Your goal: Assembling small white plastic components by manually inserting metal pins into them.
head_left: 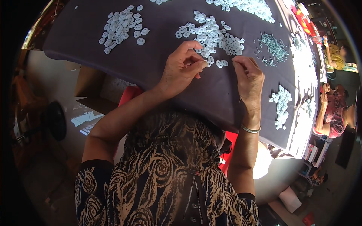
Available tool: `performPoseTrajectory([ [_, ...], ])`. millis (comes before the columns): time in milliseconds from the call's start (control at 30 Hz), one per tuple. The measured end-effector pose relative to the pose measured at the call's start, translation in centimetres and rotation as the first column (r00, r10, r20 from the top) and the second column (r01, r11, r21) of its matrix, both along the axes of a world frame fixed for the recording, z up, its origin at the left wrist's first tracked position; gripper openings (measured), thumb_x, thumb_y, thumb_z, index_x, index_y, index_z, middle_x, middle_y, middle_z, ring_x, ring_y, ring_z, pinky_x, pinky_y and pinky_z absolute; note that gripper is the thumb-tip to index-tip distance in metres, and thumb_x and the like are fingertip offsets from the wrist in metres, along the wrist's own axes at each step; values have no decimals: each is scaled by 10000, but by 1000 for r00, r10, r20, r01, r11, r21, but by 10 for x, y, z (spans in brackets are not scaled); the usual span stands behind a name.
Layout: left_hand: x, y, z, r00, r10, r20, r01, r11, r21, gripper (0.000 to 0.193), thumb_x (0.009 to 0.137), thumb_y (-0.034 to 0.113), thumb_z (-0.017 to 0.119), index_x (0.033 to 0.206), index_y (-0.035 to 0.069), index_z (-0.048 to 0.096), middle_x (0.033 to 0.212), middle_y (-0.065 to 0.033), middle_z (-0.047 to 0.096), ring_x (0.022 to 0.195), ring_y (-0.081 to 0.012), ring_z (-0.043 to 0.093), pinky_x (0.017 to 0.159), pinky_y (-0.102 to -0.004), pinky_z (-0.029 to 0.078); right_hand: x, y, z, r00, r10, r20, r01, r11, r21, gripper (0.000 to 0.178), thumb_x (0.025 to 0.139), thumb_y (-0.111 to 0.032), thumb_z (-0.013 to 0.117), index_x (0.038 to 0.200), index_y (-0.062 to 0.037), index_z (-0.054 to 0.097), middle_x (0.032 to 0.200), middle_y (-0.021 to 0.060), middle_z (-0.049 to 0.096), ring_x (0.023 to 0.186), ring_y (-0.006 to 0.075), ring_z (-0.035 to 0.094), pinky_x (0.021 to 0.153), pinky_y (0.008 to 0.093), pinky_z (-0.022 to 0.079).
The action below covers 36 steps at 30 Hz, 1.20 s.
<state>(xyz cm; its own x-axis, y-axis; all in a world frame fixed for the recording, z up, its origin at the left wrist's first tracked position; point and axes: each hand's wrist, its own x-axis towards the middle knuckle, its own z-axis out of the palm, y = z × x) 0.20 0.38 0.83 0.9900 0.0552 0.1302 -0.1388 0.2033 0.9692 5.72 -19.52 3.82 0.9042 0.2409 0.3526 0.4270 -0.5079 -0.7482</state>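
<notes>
Your left hand [181,69] sits at the centre of the frame, fingers curled in, its grip nearly closed with thumb and forefinger pinched together; whether a piece sits between the fingertips cannot be told. Your right hand [248,77] is just to the right of it, fingers folded down onto the dark cloth, its grip drawn tight too, and what it has hold of, if anything, is too small to tell. A thin metal bangle [250,130] rings the right wrist.

The small white plastic pieces [213,35] lie in a loose heap just above both hands, in the upper middle of the frame. They are flat, pale, oval bits, each with small holes, scattered one layer deep and partly overlapping. A couple of strays [221,63] lie between your two hands, just beside the left fingertips.

Another heap of the same white pieces [122,26] lies in the upper left of the frame, well apart from your hands. A pile of small metal parts [274,47] glints at the upper right, and a narrow cluster of white pieces [281,105] lies at the right, near your right forearm. All rest on the counter [151,64], covered in dark purple-grey cloth. At the far right edge another person [333,113] sits at the counter
</notes>
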Motion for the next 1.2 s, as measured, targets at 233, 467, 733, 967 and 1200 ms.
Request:
performPoseTrajectory([
  [233, 0, -1, -1, 1000, 1, -2, -1, 1000, -24, 376, 850, 6, 635, 1170, 29, 439, 818, -49, 604, 679, -60, 550, 551, -205, 493, -2, 11, -3, 993, 80, 92, -66, 988, -142, 116, 829, 25, 616, 931, -6, 662, 851, 59, 636, 711, 132, 607, 647, 254, 475],
  [467, 1, -2, -3, 1000, -27, 16, 27, 999, -33, 368, 859, 21, 634, 1169, 23, 436, 828, -41, 602, 683, -50, 548, 550, -195, 484, -1, 16, -10, 984, 63, 165, -5, 943, -332, 124, 801, 23, 637, 920, -10, 641, 839, 89, 613, 708, 194, 633, 634, 293, 491],
  [733, 0, -3, -3, 999, -32, 29, 32, 999, 11, 358, 862, 8, 628, 1169, 42, 447, 819, -30, 598, 678, -41, 541, 554, -187, 476, -5, 16, -13, 993, 41, 114, -20, 983, -185, 101, 814, 28, 645, 902, -5, 607, 817, 57, 609, 685, 135, 602, 621, 274, 484],
  [967, -1, -3, -2, 999, -23, 25, 23, 1000, -4, 341, 854, 18, 632, 1136, 46, 443, 768, -16, 581, 648, -28, 520, 535, -186, 461, -14, 27, 4, 930, 251, -270, -83, 857, 509, 50, 882, -29, 638, 930, -35, 628, 801, -38, 597, 701, 27, 498, 608, 180, 418],
  [1200, 1, -4, -2, 1000, -29, -1, 29, 1000, -3, 339, 850, 21, 628, 1133, 46, 442, 766, -14, 580, 641, -29, 520, 533, -190, 460, -16, 29, -4, 924, 247, -291, -49, 832, 552, 125, 874, -15, 636, 999, -17, 638, 869, 10, 622, 702, 69, 510, 620, 209, 420],
])
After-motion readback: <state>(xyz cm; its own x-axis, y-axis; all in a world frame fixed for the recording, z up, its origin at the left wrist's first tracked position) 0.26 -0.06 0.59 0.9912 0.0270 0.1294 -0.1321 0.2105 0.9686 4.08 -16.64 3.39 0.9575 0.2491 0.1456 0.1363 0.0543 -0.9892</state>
